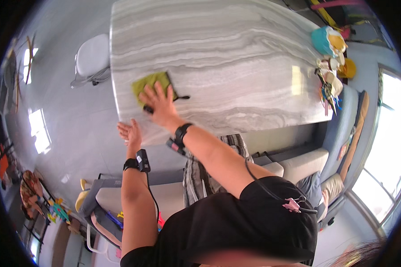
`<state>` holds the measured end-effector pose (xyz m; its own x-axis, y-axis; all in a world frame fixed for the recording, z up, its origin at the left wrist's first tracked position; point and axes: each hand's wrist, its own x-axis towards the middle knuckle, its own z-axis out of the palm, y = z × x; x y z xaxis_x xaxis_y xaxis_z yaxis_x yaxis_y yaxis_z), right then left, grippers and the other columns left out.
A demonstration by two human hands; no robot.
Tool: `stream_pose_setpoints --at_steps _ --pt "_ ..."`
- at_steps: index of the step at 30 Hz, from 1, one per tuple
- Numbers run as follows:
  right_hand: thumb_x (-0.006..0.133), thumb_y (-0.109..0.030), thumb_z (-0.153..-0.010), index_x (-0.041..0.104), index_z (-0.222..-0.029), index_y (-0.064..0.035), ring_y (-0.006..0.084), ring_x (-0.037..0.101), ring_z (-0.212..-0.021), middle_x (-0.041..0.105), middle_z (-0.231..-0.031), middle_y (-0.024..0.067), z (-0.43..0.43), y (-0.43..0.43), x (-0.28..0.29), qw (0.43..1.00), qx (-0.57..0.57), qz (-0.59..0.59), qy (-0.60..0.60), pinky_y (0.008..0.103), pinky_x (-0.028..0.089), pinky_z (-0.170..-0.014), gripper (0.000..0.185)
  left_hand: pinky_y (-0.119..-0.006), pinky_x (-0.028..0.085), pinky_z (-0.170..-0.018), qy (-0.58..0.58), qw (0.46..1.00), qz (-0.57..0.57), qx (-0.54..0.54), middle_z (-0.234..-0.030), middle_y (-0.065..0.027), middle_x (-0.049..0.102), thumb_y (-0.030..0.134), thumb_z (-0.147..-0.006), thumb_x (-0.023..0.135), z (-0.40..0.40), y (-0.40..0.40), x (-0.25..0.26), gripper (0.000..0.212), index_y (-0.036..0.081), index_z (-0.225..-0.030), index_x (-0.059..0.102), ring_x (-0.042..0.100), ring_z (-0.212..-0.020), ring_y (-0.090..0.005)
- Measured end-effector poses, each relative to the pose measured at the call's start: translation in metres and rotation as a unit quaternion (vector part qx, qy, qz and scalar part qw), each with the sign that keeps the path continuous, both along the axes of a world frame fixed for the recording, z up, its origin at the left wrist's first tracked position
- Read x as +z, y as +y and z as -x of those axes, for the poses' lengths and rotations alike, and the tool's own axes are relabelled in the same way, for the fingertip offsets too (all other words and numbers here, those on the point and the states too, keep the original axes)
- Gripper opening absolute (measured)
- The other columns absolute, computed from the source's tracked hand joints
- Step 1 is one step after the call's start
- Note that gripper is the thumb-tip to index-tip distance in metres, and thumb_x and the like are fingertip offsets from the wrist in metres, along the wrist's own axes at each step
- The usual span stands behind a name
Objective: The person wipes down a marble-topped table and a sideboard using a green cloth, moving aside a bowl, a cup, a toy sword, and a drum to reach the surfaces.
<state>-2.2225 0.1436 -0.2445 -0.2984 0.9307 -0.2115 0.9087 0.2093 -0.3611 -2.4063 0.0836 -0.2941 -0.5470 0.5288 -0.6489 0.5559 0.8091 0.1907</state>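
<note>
A folded olive-green cloth (138,87) with a dark edge and a small black loop lies on the marble-patterned table (220,60). My right hand (158,106) rests flat over it, palm down and fingers spread, slightly blurred. Its dark lower corner shows beside the hand. By the table's near left corner, my left hand (130,133) is held with its fingers loosely apart and nothing in it. Whether it touches the table's edge cannot be told. Both wrists wear black straps with small boxes and cables.
A white stool (93,55) stands against the table's left side. Along the right end are a turquoise container (322,40), cups and a cluster of pens. A beige and grey sofa (304,165) is close behind the near edge. At lower left a person (31,192) is near colourful toys (58,211).
</note>
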Motion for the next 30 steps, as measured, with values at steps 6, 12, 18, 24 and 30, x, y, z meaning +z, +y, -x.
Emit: stream_pose_setpoints --at_steps 6,12,18,24,30 --pt "0.05 -0.038 -0.09 0.021 -0.149 -0.0315 0.03 0.009 -0.144 0.014 -0.157 -0.0024 -0.079 -0.11 0.018 0.993 0.101 0.053 0.028 0.0608 0.008 -0.112 0.066 -0.05 0.002 -0.114 -0.029 0.998 -0.064 -0.005 -0.157 -0.0127 -0.009 0.079 -0.083 0.025 -0.009 0.008 -0.011 0.102 0.008 -0.15 -0.004 -0.008 -0.144 -0.0365" --pt "0.061 -0.033 -0.083 0.015 -0.15 -0.0349 0.0284 0.009 -0.144 0.013 -0.157 -0.0044 -0.226 -0.186 0.038 0.988 0.051 0.142 0.01 0.0572 0.006 -0.114 0.081 -0.043 -0.003 -0.115 0.047 0.994 -0.057 -0.076 -0.157 -0.0155 -0.009 0.082 -0.08 0.028 0.05 -0.001 -0.039 0.108 0.006 -0.149 -0.006 -0.011 -0.144 -0.0322" --pt "0.06 -0.043 -0.086 0.026 -0.146 -0.0402 0.0308 0.011 -0.144 0.02 -0.155 -0.0048 -0.395 -0.258 0.03 0.967 -0.214 0.134 -0.044 0.0603 0.005 -0.113 0.069 -0.05 -0.001 -0.114 0.203 0.972 -0.093 -0.066 -0.156 -0.0184 -0.01 0.082 -0.08 0.031 -0.026 -0.02 -0.001 0.109 0.008 -0.149 -0.008 -0.011 -0.144 -0.0342" --pt "0.066 -0.027 -0.081 0.04 -0.141 -0.0334 0.0345 0.016 -0.142 0.027 -0.153 0.0014 -0.532 -0.286 0.011 0.9 -0.436 -0.007 -0.018 0.0585 0.008 -0.112 0.066 -0.064 0.009 -0.108 0.165 0.967 -0.121 -0.15 -0.156 -0.0146 -0.012 0.076 -0.081 0.042 -0.181 -0.065 0.042 0.103 0.016 -0.151 -0.005 -0.007 -0.144 -0.0356" --pt "0.053 -0.031 -0.09 0.035 -0.144 -0.0291 0.0369 0.01 -0.143 0.021 -0.154 0.0036 -0.657 -0.293 -0.008 0.793 -0.606 -0.029 -0.052 0.0604 0.01 -0.111 0.057 -0.068 0.007 -0.107 0.097 0.95 -0.093 -0.28 -0.156 -0.0128 -0.013 0.072 -0.081 0.048 -0.3 -0.064 0.052 0.104 0.019 -0.15 -0.008 -0.009 -0.144 -0.036"
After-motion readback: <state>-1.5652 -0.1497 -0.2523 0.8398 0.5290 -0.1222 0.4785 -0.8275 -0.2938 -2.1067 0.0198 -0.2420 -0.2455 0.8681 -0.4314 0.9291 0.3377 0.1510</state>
